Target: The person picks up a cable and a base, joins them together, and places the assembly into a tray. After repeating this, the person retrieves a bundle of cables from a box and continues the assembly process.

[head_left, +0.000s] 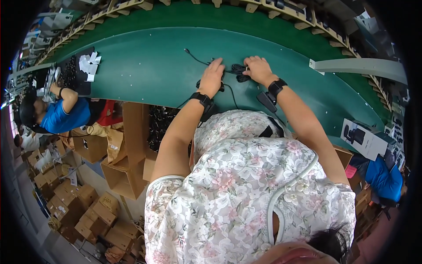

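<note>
Green work surface (145, 70) before me. Black cable coil (239, 71) lies about midway between far and near edges, between my hands. My right hand (260, 71), fingers bent, touches the coil's right side; can't tell whether it grips. My left hand (212, 80) lies palm-down over black cable left of the coil; grip hidden beneath the fingers. Loose cable end (187, 51) points toward the far edge. White paper pieces (89, 65) near the surface's left end; printed carton (364, 137) at its near right corner.
</note>
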Motion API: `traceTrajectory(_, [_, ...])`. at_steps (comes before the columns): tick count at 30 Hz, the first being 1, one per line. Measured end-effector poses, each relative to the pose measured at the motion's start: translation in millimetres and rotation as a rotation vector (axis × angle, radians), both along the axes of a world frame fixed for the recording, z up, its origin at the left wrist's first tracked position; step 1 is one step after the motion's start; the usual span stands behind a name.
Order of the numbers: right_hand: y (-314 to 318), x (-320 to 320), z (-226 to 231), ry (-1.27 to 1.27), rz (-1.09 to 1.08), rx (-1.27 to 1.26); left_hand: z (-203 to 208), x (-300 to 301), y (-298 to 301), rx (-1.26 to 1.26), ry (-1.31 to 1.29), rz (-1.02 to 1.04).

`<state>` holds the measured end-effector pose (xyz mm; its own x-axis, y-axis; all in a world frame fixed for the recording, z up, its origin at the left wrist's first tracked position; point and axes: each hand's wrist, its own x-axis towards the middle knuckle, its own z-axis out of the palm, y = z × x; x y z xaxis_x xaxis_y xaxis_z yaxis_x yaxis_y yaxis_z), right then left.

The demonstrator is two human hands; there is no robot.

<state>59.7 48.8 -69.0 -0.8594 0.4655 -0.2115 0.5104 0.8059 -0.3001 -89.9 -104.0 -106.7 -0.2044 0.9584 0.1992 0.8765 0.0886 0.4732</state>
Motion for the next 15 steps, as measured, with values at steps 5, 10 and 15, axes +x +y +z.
traceTrajectory(5, [22, 39, -18, 0.265, -0.108, -0.082, 37, 29, 30, 0.149, 0.086, 0.207])
traceTrajectory(10, [13, 53, 45, 0.433, -0.26, -0.238, 48, 26, 47, -0.057, -0.043, -0.09])
traceTrajectory(15, [13, 73, 65, 0.784, -0.638, -0.829, 65, 35, 65, 0.003, -0.301, -0.129])
